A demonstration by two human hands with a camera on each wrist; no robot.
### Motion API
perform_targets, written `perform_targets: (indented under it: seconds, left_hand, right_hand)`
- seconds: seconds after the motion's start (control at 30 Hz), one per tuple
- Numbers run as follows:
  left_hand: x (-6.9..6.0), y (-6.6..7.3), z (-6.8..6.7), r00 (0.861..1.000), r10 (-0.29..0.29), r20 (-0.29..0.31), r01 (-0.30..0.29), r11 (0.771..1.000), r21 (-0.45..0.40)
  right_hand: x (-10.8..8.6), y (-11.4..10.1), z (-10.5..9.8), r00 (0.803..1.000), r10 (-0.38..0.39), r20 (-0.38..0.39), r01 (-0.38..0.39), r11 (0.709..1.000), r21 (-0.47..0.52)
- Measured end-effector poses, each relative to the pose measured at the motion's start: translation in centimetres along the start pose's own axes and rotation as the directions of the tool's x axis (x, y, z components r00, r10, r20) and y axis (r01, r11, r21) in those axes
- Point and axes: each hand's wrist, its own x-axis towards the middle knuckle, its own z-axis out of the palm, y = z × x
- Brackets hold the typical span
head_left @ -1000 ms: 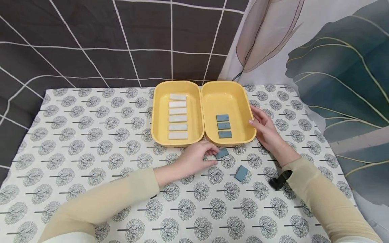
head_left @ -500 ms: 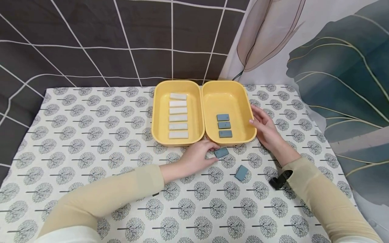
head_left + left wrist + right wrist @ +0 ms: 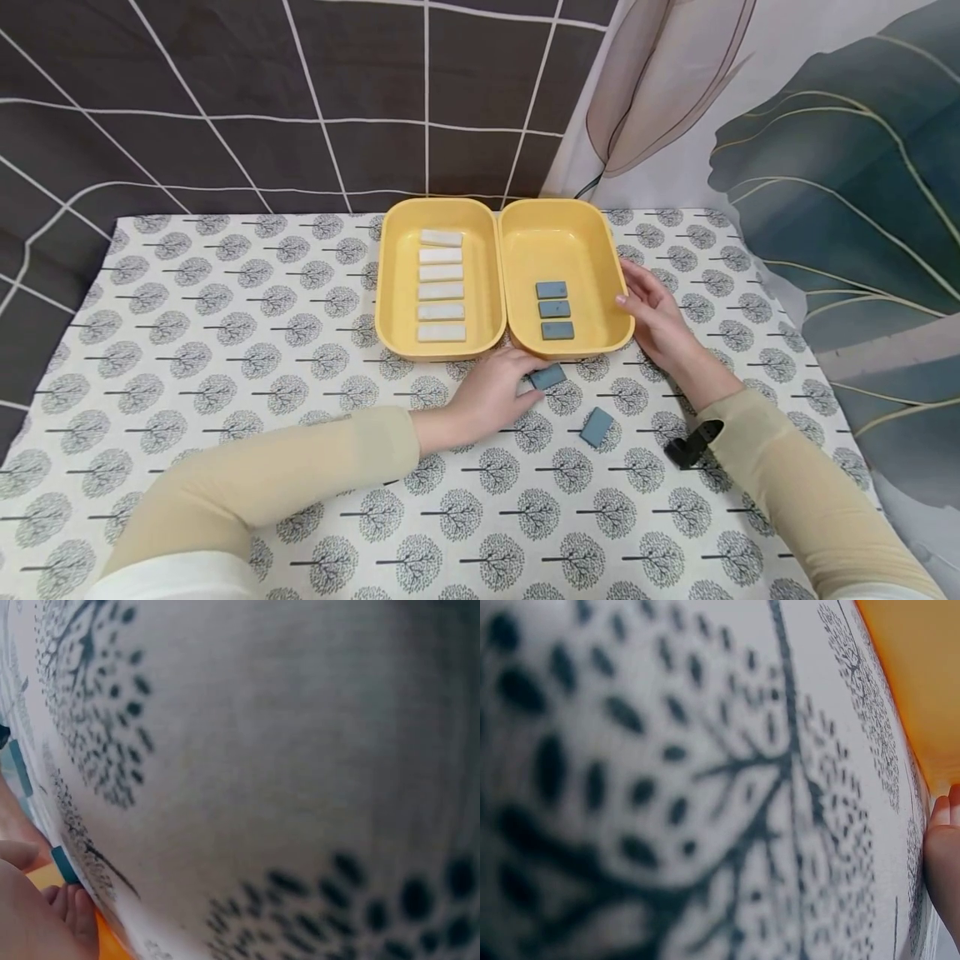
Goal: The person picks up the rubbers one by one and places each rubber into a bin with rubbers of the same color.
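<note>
In the head view, my left hand is at a small blue-grey rectangular tile, its fingers along the far edge and its thumb on the near side. The left wrist view shows this tile by the fingertips. My right hand grips the right wall of the right yellow box, thumb at the rim and fingers outside. Three blue tiles lie in a column inside that box. Another blue tile lies angled on the cloth, nearer the front.
The left yellow box stands against the right one and holds a column of several white tiles. A tree-print cloth covers the table. A dark gridded cloth hangs behind. A black device is on the right wrist.
My left hand has shifted slightly right, its fingers moving further over the far edge of the near tile, which turned a little. My right hand has stayed on the box.
</note>
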Motion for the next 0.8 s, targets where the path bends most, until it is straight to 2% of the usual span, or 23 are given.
perform_targets:
  seconds: [0.33, 0.57, 0.8]
  left_hand:
    - [0.1, 0.0, 0.8, 0.997, -0.02, -0.07, 0.019, 1.0, -0.017]
    - [0.1, 0.0, 1.1, 0.996, -0.022, -0.082, 0.02, 0.999, -0.032]
    - [0.0, 0.0, 1.0, 0.996, 0.012, -0.084, -0.015, 0.999, -0.03]
  right_hand:
    - [0.0, -0.1, 0.0, 1.0, -0.001, 0.007, 0.001, 1.0, -0.01]
    - [0.0, 0.0, -0.1, 1.0, -0.005, 0.009, 0.005, 1.0, -0.007]
    - [0.0, 0.0, -0.1, 1.0, -0.011, 0.013, 0.011, 1.0, -0.002]
